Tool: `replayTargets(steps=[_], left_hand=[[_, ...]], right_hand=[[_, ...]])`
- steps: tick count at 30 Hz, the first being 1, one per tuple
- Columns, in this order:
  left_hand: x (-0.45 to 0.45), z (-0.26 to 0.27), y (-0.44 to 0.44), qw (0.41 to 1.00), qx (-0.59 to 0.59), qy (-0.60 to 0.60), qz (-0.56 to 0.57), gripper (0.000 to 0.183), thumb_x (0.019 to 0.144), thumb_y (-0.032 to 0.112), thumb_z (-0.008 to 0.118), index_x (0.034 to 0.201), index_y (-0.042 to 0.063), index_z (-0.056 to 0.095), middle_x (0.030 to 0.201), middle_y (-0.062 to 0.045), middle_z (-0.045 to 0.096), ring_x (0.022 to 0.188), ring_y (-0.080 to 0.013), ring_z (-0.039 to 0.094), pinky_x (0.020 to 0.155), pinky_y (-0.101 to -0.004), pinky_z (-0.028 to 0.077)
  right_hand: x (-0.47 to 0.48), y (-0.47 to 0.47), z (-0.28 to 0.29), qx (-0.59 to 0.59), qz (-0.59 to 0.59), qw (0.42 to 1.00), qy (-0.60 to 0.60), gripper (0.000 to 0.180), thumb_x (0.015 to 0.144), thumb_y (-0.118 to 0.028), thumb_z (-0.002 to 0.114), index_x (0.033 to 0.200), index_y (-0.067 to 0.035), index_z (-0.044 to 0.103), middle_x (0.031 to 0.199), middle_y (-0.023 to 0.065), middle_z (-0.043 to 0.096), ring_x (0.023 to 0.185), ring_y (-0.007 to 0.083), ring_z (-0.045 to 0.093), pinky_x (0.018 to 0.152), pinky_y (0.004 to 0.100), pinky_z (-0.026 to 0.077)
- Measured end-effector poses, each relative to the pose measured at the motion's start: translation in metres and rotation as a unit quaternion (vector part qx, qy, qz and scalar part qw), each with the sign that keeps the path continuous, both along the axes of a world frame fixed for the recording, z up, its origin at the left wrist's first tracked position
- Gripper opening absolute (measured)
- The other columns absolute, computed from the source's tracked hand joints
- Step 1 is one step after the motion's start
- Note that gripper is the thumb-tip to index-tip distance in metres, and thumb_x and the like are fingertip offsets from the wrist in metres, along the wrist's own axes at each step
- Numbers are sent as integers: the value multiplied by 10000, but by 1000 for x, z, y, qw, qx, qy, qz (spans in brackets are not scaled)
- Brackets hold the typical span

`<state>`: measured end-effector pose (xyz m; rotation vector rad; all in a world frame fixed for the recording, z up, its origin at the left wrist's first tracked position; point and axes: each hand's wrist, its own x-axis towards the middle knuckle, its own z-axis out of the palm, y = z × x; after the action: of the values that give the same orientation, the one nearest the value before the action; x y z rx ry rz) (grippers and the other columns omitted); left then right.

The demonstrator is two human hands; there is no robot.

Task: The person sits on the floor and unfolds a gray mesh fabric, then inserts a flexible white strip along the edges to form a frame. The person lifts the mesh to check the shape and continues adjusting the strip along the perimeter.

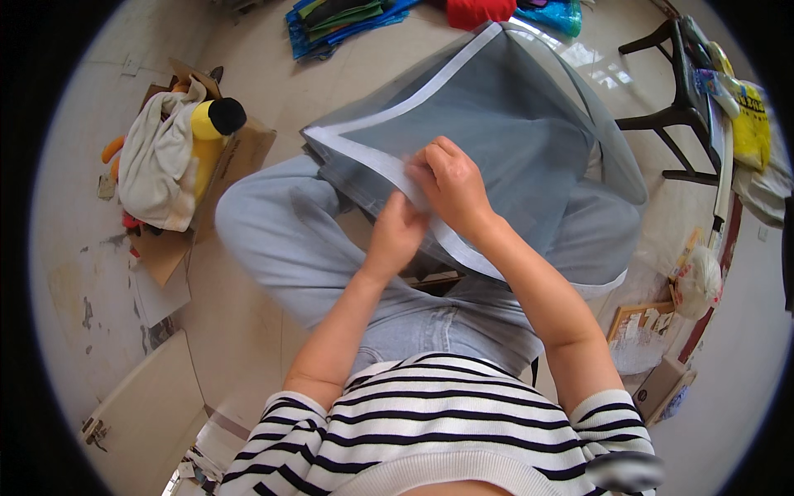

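Note:
A sheet of grey mesh screen (pixel 527 155) lies across my lap and bent knees, its middle slightly creased. White edge strip (pixel 378 155) runs along its border and turns a corner at the left. My left hand (pixel 397 232) pinches this strip along the near edge, thumb uppermost. Just above and to the right, my right hand (pixel 453 183) is closed with its fingertips at the same strip. Those fingertips are blurred, and the bit of strip between both hands is partly hidden. A loose flap of mesh (pixel 620 158) curves over my right knee.
At left, a cardboard box (pixel 248 149) holds a pale cloth (pixel 158 161) and a yellow-and-black item. Folded blue and green bags (pixel 341 25) and a red item (pixel 481 12) lie ahead on the tiled floor. A dark chair (pixel 685 93) stands at right, near a white plastic bag (pixel 698 282).

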<state>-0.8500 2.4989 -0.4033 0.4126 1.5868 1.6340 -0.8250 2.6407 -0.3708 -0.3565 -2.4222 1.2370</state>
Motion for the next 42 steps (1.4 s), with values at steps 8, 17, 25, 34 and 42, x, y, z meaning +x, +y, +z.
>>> replayTargets(steps=[8,17,25,34,42], left_hand=[[-31,38,11,966,128,-176,141,375,942,85,410,1283,-64,370,1108,-143,572,927,-185,601,796,-317,518],[-25,30,3,989,51,-108,87,474,937,45,373,1380,-24,217,1257,-187,487,1007,-215,592,857,-359,514],[-17,40,2,975,116,-167,94,542,930,39,391,1410,2,142,1223,-160,503,1026,-198,589,842,-349,524],[-11,37,1,977,90,-164,100,519,933,36,394,1406,14,182,1165,-111,534,982,-172,598,828,-323,527],[-5,18,-3,984,58,-135,96,494,939,49,406,1396,23,218,1127,-96,558,951,-163,604,821,-309,524]], right_hand=[[7,2,-4,-183,-52,981,-37,85,763,-36,632,788,-14,553,770,114,542,718,289,554,612,364,465],[1,-11,-6,117,-29,991,59,151,687,-70,688,795,-62,582,782,71,525,742,271,531,574,346,453],[4,0,0,-271,-88,958,37,96,834,-75,617,775,-7,586,764,16,579,535,133,538,486,302,443],[0,-4,-10,-126,-50,990,40,99,704,-29,668,782,-34,608,742,91,543,691,249,553,571,324,460],[-8,-13,0,12,-9,995,95,57,732,-29,643,780,-24,611,745,96,549,680,251,548,567,309,461]])
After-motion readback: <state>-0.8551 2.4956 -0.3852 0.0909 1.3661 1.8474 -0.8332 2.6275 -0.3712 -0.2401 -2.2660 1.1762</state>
